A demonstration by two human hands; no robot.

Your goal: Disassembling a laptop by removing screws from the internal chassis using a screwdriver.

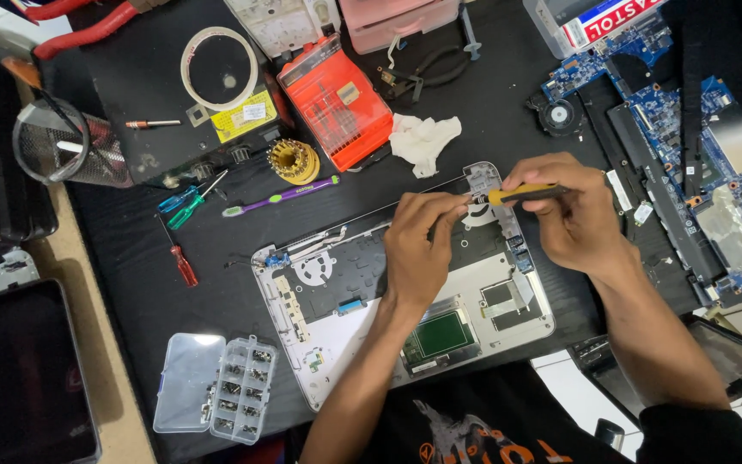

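laptop base shell (440, 331): silver-white, opened, inner side up, lying tilted on the dark mat with its green touchpad board toward the person. yellow-handled screwdriver (521, 194): held nearly level, tip pointing left, meeting the shell's upper right corner near a hinge bracket, handle partly hidden in the grip.

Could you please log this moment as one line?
right hand: holds yellow screwdriver | left hand: steadies tip | on: laptop shell

Two hands (422, 249); three screwdrivers (184, 262); one toothbrush (281, 197).
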